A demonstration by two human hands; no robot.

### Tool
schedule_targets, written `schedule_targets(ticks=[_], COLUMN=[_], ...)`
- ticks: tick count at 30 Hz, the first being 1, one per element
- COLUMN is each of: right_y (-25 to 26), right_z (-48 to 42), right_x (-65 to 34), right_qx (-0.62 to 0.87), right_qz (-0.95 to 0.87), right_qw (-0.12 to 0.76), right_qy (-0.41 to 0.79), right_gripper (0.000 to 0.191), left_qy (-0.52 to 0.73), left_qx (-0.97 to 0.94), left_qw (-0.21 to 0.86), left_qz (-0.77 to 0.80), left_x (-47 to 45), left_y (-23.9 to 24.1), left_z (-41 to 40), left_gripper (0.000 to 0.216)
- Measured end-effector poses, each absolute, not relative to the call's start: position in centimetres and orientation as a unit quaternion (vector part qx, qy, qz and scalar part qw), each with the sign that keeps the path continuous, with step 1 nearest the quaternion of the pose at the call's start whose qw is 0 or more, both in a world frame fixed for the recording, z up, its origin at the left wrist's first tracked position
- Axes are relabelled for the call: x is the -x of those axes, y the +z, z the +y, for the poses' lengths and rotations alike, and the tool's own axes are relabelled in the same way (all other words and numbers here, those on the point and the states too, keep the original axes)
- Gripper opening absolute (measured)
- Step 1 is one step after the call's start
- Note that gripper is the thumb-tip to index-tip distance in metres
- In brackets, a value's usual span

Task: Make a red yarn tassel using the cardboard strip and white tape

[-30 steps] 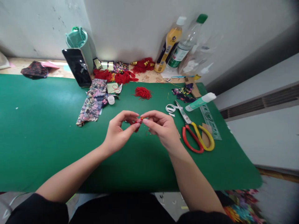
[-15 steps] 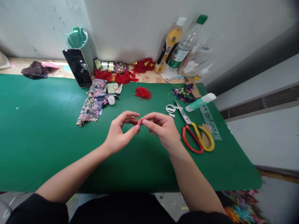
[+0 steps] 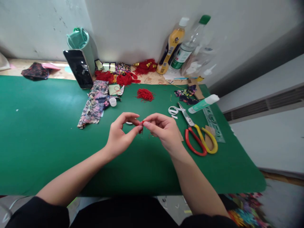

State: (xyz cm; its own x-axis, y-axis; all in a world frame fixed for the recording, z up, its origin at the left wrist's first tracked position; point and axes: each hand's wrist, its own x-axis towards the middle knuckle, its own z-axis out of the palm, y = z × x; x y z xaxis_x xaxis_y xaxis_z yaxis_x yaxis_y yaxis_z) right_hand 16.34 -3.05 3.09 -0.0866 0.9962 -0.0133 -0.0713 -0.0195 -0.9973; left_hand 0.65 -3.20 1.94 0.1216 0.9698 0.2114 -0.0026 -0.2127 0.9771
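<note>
A small red bundle of thread [image 3: 141, 126] is pinched between my hands above the table, a few dark red strands hanging below; its finer shape is too small to make out. My left hand [image 3: 120, 134] grips it from the left with thumb and fingertips, the fingers curved in a loop. From the other side, my right hand [image 3: 165, 131] pinches it between thumb and forefinger, its other fingers curled under. Behind the left fingers, a white curved edge [image 3: 129, 123] shows, mostly hidden. Just beyond the hands lies a loose pile of red thread [image 3: 145, 94] on the green tabletop [image 3: 47, 133].
To the right are scissors [image 3: 189, 122], a glue stick [image 3: 204, 104], a roll of white tape [image 3: 173, 110] and a clear ruler [image 3: 215, 125]. Floral fabric [image 3: 93, 104], a white cap [image 3: 113, 101] and a phone [image 3: 79, 68] are left. Bottles [image 3: 171, 47] and red tassels [image 3: 145, 67] line the wall.
My left fingers have shifted slightly, and more of the red bundle's strands show below the fingertips. The white curved edge has come into sight behind the left hand.
</note>
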Motion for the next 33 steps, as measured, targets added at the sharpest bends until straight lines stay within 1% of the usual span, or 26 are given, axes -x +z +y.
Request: schedule_targets(ticks=[8, 19, 26, 33], right_y=[2.94, 3.12, 2.71, 2.6], right_z=[-3.12, -3.15, -3.01, -2.98], right_x=[-16.32, -16.27, -16.38, -16.43], right_qx=[0.475, 0.47, 0.47, 0.465], right_qz=[-0.521, -0.499, -0.499, -0.506], right_qw=[0.487, 0.492, 0.493, 0.502], right_qy=[0.516, 0.536, 0.536, 0.525], right_gripper=[0.018, 0.018, 0.022, 0.023], left_qy=[0.527, 0.535, 0.528, 0.52], left_qx=[-0.554, -0.536, -0.535, -0.511], left_qw=[0.494, 0.517, 0.532, 0.559], left_qz=[0.414, 0.4, 0.391, 0.397], left_x=[-0.63, -0.52, -0.51, -0.62], left_y=[2.0, 1.7, 1.92, 2.42], left_z=[-3.15, -3.07, -2.94, -2.93], left_gripper=[0.023, 0.02, 0.016, 0.022])
